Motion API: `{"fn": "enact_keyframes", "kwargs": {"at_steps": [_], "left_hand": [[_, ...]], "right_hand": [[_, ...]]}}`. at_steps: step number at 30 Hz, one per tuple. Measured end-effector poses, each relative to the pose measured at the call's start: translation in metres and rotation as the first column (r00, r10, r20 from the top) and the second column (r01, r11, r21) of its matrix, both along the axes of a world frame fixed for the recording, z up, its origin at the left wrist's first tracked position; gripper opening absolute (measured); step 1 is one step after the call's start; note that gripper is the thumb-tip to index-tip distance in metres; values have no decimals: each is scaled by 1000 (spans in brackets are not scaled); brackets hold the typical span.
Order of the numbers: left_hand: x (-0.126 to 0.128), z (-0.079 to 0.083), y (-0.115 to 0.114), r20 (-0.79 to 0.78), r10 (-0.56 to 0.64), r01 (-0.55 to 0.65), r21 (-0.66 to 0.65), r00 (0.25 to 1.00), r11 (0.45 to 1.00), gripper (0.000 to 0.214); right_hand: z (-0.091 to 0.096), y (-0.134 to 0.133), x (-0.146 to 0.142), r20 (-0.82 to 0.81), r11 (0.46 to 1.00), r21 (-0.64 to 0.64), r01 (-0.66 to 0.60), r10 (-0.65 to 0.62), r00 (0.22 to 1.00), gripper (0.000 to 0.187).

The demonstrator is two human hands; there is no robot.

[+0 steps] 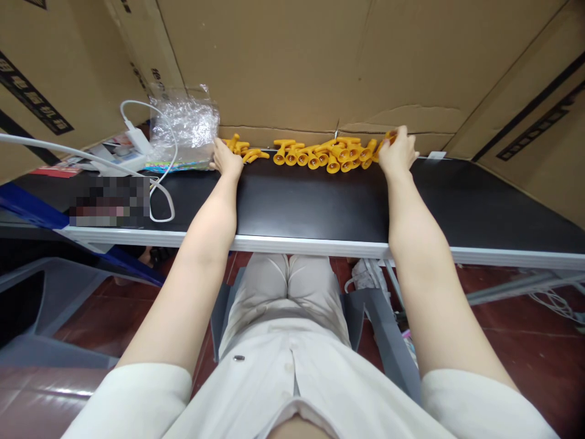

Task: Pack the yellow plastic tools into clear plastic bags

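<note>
A row of small yellow horn-shaped plastic pieces (333,155) lies along the back of the black tabletop, most with their flared mouths facing me. At the row's right end, my right hand (398,152) is closed with its fingertips on a yellow horn-shaped piece (390,136). My left hand (227,160) is at the left end, beside a smaller group of yellow pieces (249,152). Its fingers are curled and partly hidden, so whether they grip one of these pieces is unclear. A short gap separates the two groups.
Cardboard walls (292,67) enclose the black tabletop (311,207) at the back and sides. Left of my left hand lie a clear plastic bag (185,125), a white cable (170,195) and a white plug (138,139). A small white piece (437,155) lies at the back right.
</note>
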State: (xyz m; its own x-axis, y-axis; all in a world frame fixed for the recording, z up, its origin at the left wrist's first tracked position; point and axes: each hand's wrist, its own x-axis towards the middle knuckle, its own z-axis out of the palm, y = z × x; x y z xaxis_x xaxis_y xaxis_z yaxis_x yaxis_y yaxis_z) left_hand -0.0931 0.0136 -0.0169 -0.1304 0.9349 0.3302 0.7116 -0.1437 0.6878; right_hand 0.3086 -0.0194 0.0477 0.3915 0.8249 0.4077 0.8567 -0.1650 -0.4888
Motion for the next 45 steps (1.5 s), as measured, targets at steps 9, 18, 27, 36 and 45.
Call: {"fn": "enact_keyframes", "kwargs": {"at_steps": [9,18,27,36,45], "left_hand": [[52,32,9,765,101,-160,3,636,987,37],[71,40,-7,803,-71,1,87,592,996,27],[78,39,-8,830,-164,71,149,534,986,36],[91,40,-27,920,-147,225,66,362,972,68],[83,36,-30,724,-260,490,-123,639,863,53]], "right_hand": [[9,-3,-34,111,938,150,-311,297,949,46],[-7,-11,-74,201,683,-64,-727,723,661,53],[-12,-14,-81,179,638,-45,-769,762,622,49],[-33,20,-73,244,479,101,-872,838,488,44],[-34,32,-56,151,512,102,-853,839,522,45]]}}
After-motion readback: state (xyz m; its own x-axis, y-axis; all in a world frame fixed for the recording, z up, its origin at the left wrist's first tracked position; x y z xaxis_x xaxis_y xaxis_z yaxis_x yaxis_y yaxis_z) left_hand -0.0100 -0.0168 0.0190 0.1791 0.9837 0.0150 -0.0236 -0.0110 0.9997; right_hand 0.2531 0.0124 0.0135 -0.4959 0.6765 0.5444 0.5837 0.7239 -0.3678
